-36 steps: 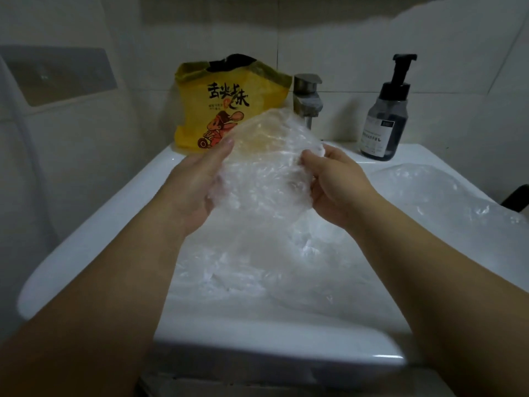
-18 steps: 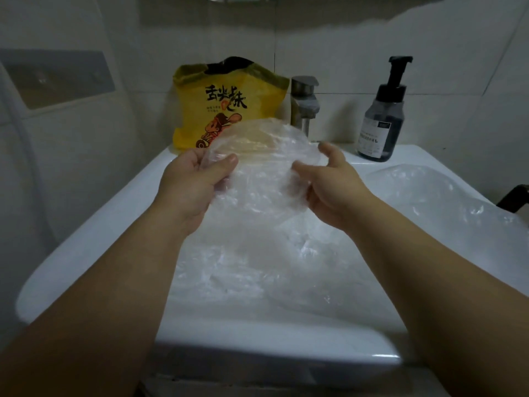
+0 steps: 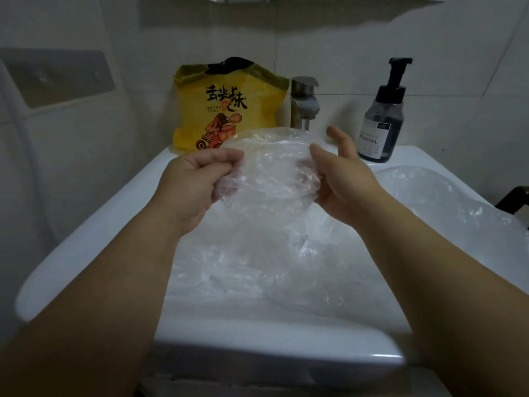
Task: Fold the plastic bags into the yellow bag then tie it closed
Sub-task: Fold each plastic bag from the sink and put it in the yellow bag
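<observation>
Above the white ceramic sink [image 3: 86, 247], both hands hold one clear crumpled plastic bag [image 3: 274, 173] up in the air between them. The left hand [image 3: 194, 181] pinches the bag's left edge, thumb on top and fingers curled beneath, some of them showing faintly through the film. The right hand [image 3: 340, 179] grips the right edge with its thumb laid over the front and its lower fingers tucked behind the plastic (the forefinger sticks out straight, apart from the bag). The bag is bunched into a rounded, wrinkled mass, its lower part hanging toward the basin. Behind it, at the back of the sink, the yellow printed plastic bag [image 3: 229, 110] stands upright with its mouth open and something dark showing at the top. It is just beside a grey metal tap [image 3: 305, 104]. Further right stands a dark pump bottle with a black head [image 3: 382, 121]. More clear plastic film [image 3: 252, 267] lies in the basin under the hands, and another crumpled clear sheet [image 3: 446, 202] rests on the sink's right side.
</observation>
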A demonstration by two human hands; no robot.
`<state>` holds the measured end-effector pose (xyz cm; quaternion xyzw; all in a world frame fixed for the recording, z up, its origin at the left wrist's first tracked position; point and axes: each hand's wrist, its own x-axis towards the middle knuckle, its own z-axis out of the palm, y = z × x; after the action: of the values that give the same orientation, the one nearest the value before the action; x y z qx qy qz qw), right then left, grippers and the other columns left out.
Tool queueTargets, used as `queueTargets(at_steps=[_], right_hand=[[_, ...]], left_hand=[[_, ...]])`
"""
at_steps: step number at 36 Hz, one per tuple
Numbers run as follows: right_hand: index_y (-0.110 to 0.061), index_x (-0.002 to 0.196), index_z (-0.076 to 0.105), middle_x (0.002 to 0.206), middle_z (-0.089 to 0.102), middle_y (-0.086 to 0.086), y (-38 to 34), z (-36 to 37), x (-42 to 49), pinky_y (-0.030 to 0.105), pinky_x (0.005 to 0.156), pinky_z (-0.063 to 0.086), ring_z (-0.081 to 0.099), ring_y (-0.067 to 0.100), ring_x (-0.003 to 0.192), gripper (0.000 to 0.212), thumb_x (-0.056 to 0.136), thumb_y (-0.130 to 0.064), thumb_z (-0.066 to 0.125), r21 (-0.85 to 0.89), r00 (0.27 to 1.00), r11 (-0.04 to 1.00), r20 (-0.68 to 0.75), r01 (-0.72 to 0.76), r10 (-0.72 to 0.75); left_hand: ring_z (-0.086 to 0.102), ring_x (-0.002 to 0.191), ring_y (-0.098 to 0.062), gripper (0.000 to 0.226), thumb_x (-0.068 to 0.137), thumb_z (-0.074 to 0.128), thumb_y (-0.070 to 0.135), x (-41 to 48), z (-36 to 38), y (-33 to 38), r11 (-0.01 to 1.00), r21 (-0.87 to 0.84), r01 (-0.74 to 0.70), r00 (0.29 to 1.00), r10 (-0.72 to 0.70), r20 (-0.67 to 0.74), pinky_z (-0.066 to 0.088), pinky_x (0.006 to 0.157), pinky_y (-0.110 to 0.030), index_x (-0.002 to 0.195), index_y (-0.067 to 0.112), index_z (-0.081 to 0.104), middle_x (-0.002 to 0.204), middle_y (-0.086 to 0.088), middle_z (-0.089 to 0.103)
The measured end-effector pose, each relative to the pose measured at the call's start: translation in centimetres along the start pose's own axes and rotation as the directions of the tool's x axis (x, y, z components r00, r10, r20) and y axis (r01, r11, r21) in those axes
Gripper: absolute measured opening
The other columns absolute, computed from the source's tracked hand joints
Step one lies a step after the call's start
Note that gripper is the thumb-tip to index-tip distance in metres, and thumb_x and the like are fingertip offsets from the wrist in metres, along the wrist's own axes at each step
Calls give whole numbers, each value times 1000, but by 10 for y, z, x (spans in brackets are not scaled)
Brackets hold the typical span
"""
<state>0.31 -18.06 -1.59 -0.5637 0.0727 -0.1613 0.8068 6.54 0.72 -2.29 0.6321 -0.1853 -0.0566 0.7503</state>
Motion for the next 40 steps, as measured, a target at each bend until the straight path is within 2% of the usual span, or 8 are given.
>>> queueTargets(at_steps=[7, 13, 17, 22, 26, 30, 35, 40], right_hand=[[-16, 91, 64, 91, 66, 7, -4, 4, -3, 37, 70, 56, 63, 20, 73, 27, 96, 1, 44, 27, 999, 1000, 40, -12, 11], [-6, 142, 41, 132, 54, 13, -2, 2, -5, 34, 90, 53, 61, 27, 108, 66, 81, 10, 62, -229, 984, 971, 146, -71, 106], [-15, 149, 30, 145, 43, 6, 4, -2, -3, 20, 82, 45, 48, 23, 127, 81, 81, 9, 65, -749, 993, 656, 117, 98, -14], [-17, 143, 42, 140, 49, 6, 8, -5, -1, 22, 80, 46, 55, 21, 115, 59, 89, 2, 54, -904, 986, 399, 121, 156, -112], [-13, 121, 58, 115, 61, 9, 7, -7, 1, 25, 70, 47, 58, 20, 91, 29, 93, -13, 51, -889, 972, 415, 112, 191, -207], [-8, 114, 57, 117, 58, 11, 4, -3, 5, 33, 83, 50, 58, 25, 102, 22, 95, -16, 50, -560, 989, 824, -47, 93, -143], [-17, 93, 58, 98, 64, 5, -3, 5, -1, 36, 91, 52, 63, 23, 99, 18, 96, -6, 44, -56, 991, 991, -52, 120, -123], [-19, 91, 56, 89, 61, 3, 0, -1, 0, 41, 82, 53, 62, 23, 87, 9, 98, -19, 49, -483, 936, 838, -94, 255, -339]], left_hand=[[61, 80, -3, 27, 84, 67, -1, 4, -6, -6, 992, 113, -52, 998, 55, -25, 49, 67, -18, 88, 26, 69, 80, 14, 68], [59, 87, 4, 39, 78, 74, -4, 4, -8, -8, 947, 287, -146, 987, 160, -26, 49, 72, -11, 99, 29, 67, 87, 14, 62], [56, 68, 13, 43, 79, 74, -1, 2, -9, -11, 858, 471, -205, 972, 235, -6, 44, 66, -1, 112, 24, 62, 83, 14, 58], [49, 68, 1, 24, 80, 77, 12, -1, -13, -12, 666, 701, -257, 937, 350, 11, 30, 59, 4, 98, 24, 66, 77, 13, 52], [52, 87, -9, 13, 80, 77, 22, 3, -16, -13, 625, 735, -261, 926, 377, 9, 32, 67, -3, 82, 27, 65, 101, 0, 58], [50, 110, -6, 15, 86, 72, 23, 4, -9, -6, 895, 419, -153, 975, 206, -86, 36, 84, -14, 79, 28, 59, 117, 10, 56], [62, 72, -10, 10, 93, 60, 10, 3, -6, -2, 998, 32, -60, 998, 59, 21, 52, 71, -23, 86, 17, 59, 78, 5, 68], [56, 59, -1, 14, 91, 63, 15, 3, -7, -5, 981, 175, -87, 995, 94, -34, 50, 57, -16, 81, 19, 55, 75, 4, 57]])
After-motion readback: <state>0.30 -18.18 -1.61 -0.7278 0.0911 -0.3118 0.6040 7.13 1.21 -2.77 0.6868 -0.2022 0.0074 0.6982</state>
